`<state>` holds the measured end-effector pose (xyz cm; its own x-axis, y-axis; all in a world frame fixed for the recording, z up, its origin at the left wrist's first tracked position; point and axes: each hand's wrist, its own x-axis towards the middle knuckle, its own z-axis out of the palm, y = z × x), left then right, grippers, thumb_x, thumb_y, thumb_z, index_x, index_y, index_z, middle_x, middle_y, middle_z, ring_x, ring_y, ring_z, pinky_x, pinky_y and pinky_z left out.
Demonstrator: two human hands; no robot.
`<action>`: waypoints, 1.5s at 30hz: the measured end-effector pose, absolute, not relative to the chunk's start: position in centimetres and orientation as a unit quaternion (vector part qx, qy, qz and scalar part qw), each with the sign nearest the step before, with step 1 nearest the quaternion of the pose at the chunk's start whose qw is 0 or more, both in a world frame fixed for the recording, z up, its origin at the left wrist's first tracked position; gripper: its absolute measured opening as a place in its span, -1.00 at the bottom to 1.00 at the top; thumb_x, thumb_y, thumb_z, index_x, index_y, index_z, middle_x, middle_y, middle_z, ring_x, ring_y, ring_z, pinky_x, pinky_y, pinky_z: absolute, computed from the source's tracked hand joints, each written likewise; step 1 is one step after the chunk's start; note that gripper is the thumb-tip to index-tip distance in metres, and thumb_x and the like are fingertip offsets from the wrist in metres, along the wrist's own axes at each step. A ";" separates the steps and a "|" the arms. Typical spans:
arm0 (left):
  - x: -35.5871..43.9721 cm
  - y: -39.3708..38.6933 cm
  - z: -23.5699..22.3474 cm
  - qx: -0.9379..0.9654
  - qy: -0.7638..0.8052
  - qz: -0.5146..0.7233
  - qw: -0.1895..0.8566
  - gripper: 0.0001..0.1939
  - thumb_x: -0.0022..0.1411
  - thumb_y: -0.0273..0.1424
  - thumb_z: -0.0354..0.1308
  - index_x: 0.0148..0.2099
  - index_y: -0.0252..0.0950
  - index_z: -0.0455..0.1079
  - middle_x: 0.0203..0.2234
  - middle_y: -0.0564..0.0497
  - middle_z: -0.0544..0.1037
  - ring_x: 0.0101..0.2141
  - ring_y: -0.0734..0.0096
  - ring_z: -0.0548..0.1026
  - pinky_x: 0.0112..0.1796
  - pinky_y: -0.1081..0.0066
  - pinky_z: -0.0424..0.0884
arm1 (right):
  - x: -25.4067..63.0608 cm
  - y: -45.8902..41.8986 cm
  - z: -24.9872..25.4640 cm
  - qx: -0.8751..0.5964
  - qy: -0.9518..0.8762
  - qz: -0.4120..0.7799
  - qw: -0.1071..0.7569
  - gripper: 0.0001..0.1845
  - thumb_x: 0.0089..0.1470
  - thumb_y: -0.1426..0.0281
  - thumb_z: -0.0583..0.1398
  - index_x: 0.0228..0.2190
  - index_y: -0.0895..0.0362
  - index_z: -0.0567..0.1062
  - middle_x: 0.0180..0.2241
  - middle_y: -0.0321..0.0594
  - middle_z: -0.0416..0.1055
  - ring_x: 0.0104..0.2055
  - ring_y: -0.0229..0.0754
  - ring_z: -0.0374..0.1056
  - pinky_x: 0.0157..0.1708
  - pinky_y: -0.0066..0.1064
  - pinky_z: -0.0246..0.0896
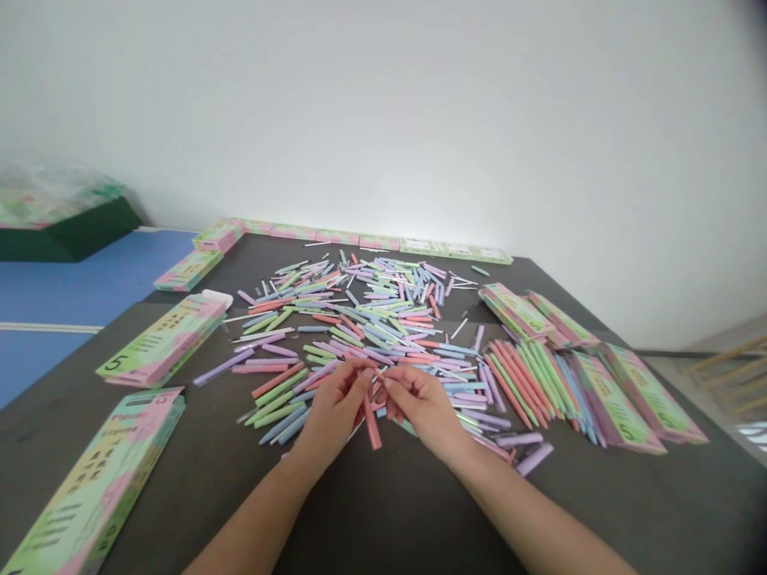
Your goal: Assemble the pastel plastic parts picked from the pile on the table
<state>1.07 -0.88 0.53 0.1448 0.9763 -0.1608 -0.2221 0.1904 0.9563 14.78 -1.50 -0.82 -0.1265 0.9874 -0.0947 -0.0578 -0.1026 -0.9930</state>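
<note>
A dark grey counter point(240, 511) has pastel cardboard boxes point(161, 342) along its edges, circling a loose heap of slim pastel pens point(359, 319). Nearer the front edge, the left hand point(335, 407) and right hand point(423, 407), curled closed, pinch a coral-pink pen point(372, 423) between them.

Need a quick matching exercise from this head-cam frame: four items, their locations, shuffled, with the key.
Items:
1. Salmon-pink plastic pen barrel
2. Colour-grouped pastel pens
3. Line of flat pastel cardboard boxes
4. Dark green box

Locations:
A. Right side of the dark table top
B. Off the table, far left
C. Between the left hand and right hand
D. Along the far table edge

Pairs: 1-C, 2-A, 3-D, 4-B
</note>
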 end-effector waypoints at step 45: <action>-0.7 0.8 -1.7 0.369 0.454 0.584 0.563 -0.75 0.14 -0.19 0.18 -0.30 -0.28 0.32 -0.65 0.21 0.27 -0.73 0.73 0.11 -0.74 0.71 0.00 | 29.0 12.6 -3.2 -0.743 -0.662 0.037 0.093 -0.66 0.08 0.55 0.10 -0.11 0.21 0.51 -0.09 -0.07 0.49 -0.02 -0.11 0.37 0.00 -0.38 0.17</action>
